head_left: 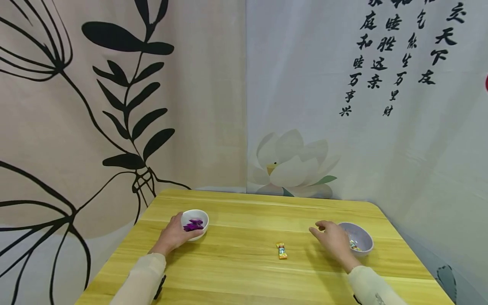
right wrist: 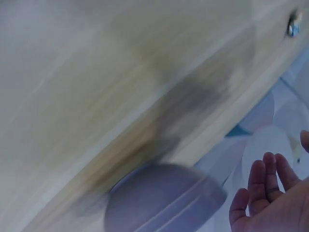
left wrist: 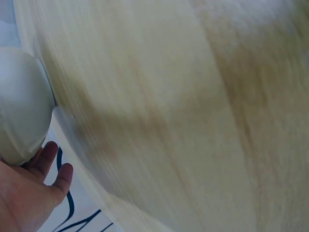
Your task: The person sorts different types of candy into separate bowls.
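At the table's left, my left hand point(head_left: 176, 235) holds the side of a white bowl point(head_left: 206, 223), its thumb along the near rim. Purple wrapped candies point(head_left: 193, 225) lie inside. From the left wrist, the bowl point(left wrist: 21, 104) hides part of the left hand point(left wrist: 34, 193). My right hand point(head_left: 335, 241) hovers just left of a pale purple bowl point(head_left: 364, 237), fingers loosely bent with nothing between them. That bowl holds small wrapped candy point(head_left: 354, 245). An orange-and-yellow wrapped candy point(head_left: 281, 250) lies on the table between the hands.
The yellow wood-grain table point(head_left: 236, 271) has rounded far corners. Behind it hangs a cloth backdrop point(head_left: 213, 106) with dark plant shapes, a pale lotus and black writing.
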{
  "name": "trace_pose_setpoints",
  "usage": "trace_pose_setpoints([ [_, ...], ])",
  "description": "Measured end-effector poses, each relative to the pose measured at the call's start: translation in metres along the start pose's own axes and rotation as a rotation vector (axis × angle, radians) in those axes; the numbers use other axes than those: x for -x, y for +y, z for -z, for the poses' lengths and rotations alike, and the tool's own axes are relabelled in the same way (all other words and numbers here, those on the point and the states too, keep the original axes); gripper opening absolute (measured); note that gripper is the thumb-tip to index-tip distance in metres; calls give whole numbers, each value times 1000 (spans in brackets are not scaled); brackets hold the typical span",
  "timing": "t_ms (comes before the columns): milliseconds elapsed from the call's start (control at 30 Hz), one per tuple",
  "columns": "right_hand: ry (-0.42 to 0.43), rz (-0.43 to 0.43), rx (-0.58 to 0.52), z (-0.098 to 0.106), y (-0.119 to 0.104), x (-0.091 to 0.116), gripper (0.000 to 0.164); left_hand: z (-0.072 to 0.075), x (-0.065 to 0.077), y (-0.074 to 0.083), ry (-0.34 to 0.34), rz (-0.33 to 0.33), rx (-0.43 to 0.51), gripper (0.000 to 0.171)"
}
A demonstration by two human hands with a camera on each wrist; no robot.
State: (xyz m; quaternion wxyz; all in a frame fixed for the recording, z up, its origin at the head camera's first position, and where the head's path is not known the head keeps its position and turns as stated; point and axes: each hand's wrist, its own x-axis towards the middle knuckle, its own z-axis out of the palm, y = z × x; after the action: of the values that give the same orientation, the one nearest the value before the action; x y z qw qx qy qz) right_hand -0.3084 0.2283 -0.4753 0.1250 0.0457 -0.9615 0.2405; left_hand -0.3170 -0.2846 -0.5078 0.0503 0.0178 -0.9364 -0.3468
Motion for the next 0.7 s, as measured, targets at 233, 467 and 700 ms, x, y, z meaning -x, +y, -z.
trace_pose_setpoints([
  [233, -45, 17, -24, -25, -20, 4, 41, 1, 1, 0, -3, -3, -3, 118],
  [467, -114, 38, 1, -43, -42, 11, 41, 0, 0, -2, 4, -8, 3, 118],
  [700, -205, 61, 4, -58, -53, 19, 31, 0, 0, -1, 7, -10, 2, 116],
])
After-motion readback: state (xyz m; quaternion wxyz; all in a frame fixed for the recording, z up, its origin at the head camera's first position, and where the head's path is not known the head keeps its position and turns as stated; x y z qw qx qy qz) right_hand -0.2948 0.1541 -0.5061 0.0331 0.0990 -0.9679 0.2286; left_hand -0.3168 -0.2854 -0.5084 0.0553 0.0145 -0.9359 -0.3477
